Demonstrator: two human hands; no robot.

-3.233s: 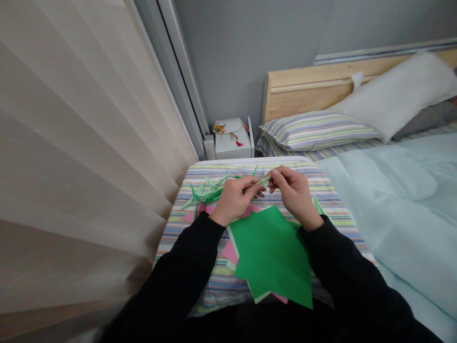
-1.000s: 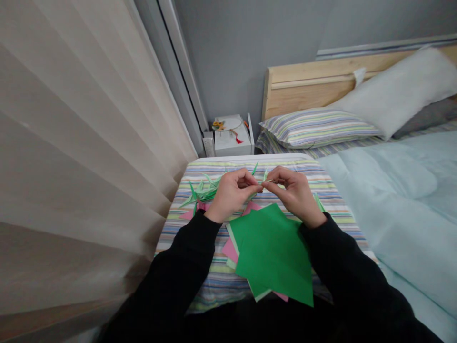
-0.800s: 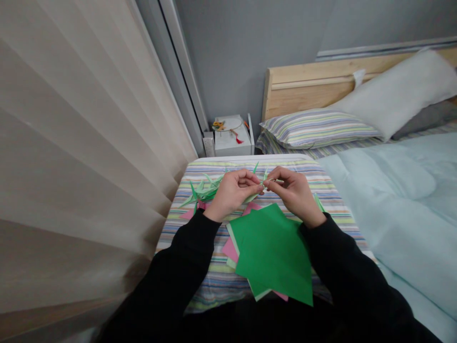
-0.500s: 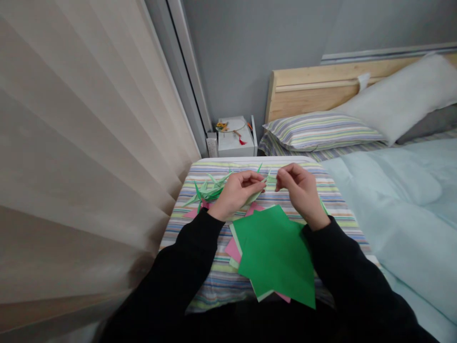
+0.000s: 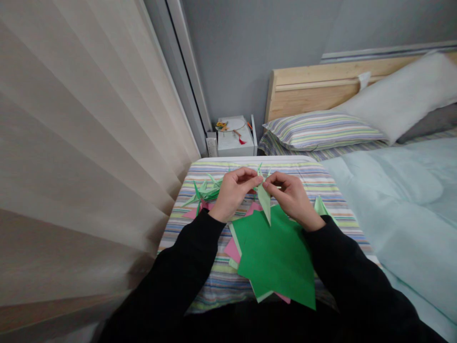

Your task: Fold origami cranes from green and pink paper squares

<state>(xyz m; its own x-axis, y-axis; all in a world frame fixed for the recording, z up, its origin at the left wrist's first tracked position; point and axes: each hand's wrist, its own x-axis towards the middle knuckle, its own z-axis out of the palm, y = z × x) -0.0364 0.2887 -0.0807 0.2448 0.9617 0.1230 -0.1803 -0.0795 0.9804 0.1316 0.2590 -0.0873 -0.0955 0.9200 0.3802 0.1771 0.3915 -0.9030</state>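
Between my two hands is a light green origami crane [image 5: 264, 202], one pointed wing hanging down toward me. My left hand [image 5: 237, 188] pinches its upper left side with thumb and fingertips. On the other side, my right hand [image 5: 290, 194] pinches it near the top; the fingertips of both hands almost meet. Below lies a fanned stack of square paper [image 5: 274, 255], dark green on top, with pink and pale green corners sticking out. Folded green cranes [image 5: 207, 191] are heaped beside my left hand, partly hidden by it, with pink folded paper [image 5: 192, 213] under them.
A striped cloth [image 5: 210, 293] covers the small table. Another light green folded piece [image 5: 321, 208] lies right of my right wrist. Behind stands a white nightstand [image 5: 232, 151] with a round fan [image 5: 232, 125]. A curtain [image 5: 107, 143] hangs left; a bed with a pale blue quilt [image 5: 403, 190] is right.
My right hand has moved left and down to meet my left hand. The crane has turned, so its wing now points down over the green sheet. The folded piece at right is more exposed.
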